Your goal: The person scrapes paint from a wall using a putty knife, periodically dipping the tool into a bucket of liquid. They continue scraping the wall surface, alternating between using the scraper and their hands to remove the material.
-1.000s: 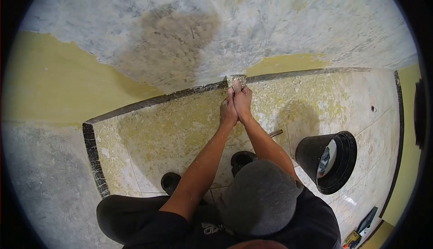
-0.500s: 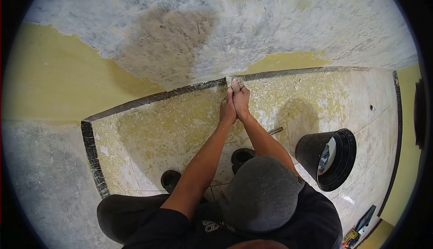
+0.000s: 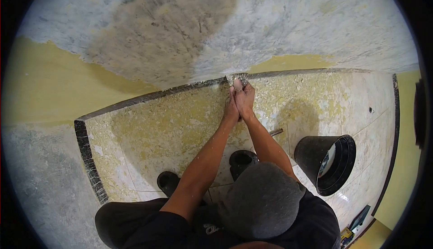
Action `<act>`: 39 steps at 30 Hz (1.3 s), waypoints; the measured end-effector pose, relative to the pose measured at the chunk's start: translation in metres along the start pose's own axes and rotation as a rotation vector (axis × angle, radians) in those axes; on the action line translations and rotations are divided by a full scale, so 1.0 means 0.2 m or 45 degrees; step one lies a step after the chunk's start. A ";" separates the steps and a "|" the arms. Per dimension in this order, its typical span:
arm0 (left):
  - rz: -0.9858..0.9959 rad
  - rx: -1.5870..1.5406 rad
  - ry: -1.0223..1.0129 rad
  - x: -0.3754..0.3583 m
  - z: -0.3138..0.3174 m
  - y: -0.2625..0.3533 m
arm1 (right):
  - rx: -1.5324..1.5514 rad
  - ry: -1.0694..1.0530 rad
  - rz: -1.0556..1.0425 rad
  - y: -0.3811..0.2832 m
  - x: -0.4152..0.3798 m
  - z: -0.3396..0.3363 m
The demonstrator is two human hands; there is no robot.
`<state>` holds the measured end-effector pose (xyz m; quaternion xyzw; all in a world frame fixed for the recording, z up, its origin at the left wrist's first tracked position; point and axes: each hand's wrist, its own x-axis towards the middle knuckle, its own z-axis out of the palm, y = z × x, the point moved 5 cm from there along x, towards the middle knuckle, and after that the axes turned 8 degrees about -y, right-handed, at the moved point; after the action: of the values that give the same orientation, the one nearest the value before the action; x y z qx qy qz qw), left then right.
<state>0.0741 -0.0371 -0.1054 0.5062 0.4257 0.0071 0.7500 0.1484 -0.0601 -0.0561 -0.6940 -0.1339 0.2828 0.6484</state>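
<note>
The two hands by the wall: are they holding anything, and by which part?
Yes: the left hand and right hand clasp what looks like a flat scraper by its near end, hiding any handle.

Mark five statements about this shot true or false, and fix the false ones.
1. The left hand and right hand are together at the scraper. True.
2. The black bucket is on the person's left. False: it is on the right.
3. Yellowish flakes litter the floor near the hands. True.
4. The wall is evenly yellow. False: much of it is patchy grey-white, with yellow areas low down.
5. A dark strip runs along the foot of the wall. True.
</note>
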 end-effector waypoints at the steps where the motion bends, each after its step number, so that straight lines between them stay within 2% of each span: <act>1: -0.046 0.022 -0.043 -0.03 0.01 0.01 | -0.006 0.000 0.018 0.02 -0.01 -0.01; 3: -0.079 0.038 -0.086 -0.02 0.03 0.02 | -0.020 -0.012 -0.097 0.01 0.02 -0.01; 5: 0.185 -0.156 -0.073 0.02 0.05 0.03 | 0.066 -0.035 -0.085 0.03 0.03 -0.02; 7: 0.105 -0.122 -0.147 0.02 0.02 0.04 | 0.157 -0.055 -0.074 0.06 0.04 0.00; 8: 0.031 -0.087 -0.228 0.02 0.02 0.05 | 0.129 -0.038 -0.156 0.05 0.05 0.00; 9: 0.030 -0.090 -0.226 0.02 0.03 0.05 | 0.098 -0.022 -0.235 0.04 0.05 -0.01; 11: 0.089 -0.032 -0.082 0.02 0.03 0.07 | 0.061 -0.027 -0.204 0.07 0.07 -0.01; 17: -0.074 0.152 -0.155 0.03 0.00 0.04 | 0.015 0.002 -0.193 0.09 0.06 -0.02; 21: 0.075 0.263 -0.127 0.04 0.01 0.04 | 0.008 0.014 -0.184 0.02 0.04 -0.02; 23: 0.060 0.079 -0.204 0.14 0.02 -0.08 | 0.000 0.001 -0.215 0.01 0.04 -0.02; 26: 0.033 -0.142 -0.204 0.05 0.08 0.02 | -0.027 -0.040 -0.267 0.06 0.08 -0.05; 27: 0.029 -0.144 -0.202 0.10 0.10 -0.05 | -0.051 -0.057 -0.280 0.08 0.09 -0.06; 29: 0.302 0.131 -0.029 0.24 0.10 -0.17 | -0.136 -0.064 -0.317 0.05 0.09 -0.08; 30: 0.305 0.129 -0.030 0.22 0.11 -0.13 | -0.216 -0.068 -0.358 0.02 0.09 -0.08; 34: 0.054 -0.051 -0.094 0.09 0.07 -0.03 | -0.139 -0.073 -0.343 -0.04 0.08 -0.06; 38: -0.217 -0.211 -0.158 -0.04 0.06 0.08 | 0.021 -0.106 -0.218 -0.02 0.06 -0.03; 39: -0.219 -0.214 -0.155 -0.05 0.05 0.08 | 0.053 -0.113 -0.197 -0.02 0.06 -0.02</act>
<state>0.0817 -0.0410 -0.0856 0.4027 0.4191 -0.0524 0.8121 0.1603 -0.0567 -0.0544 -0.6549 -0.2099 0.2651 0.6759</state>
